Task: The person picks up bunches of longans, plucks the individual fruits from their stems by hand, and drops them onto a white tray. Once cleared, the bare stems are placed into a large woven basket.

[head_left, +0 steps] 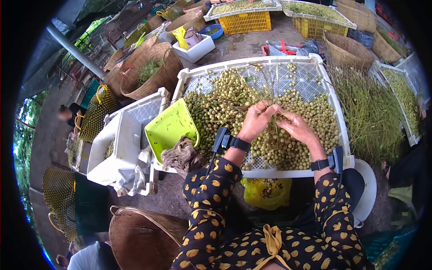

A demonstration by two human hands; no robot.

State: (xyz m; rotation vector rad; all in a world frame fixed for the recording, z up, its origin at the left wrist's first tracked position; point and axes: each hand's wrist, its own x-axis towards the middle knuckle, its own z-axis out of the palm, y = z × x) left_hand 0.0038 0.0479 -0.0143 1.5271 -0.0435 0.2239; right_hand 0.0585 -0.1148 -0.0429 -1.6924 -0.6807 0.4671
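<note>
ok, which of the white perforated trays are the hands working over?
The large white perforated plastic tray heaped with small green fruit, directly before the person. Both the left hand and right hand pinch stems over it; the other trays sit farther back or aside.

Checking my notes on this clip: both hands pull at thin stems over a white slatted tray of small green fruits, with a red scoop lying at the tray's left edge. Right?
Not quite. The head view shows the scoop is yellow-green, not red. Both the left hand and right hand do work stems over the white tray of green fruits.
</note>
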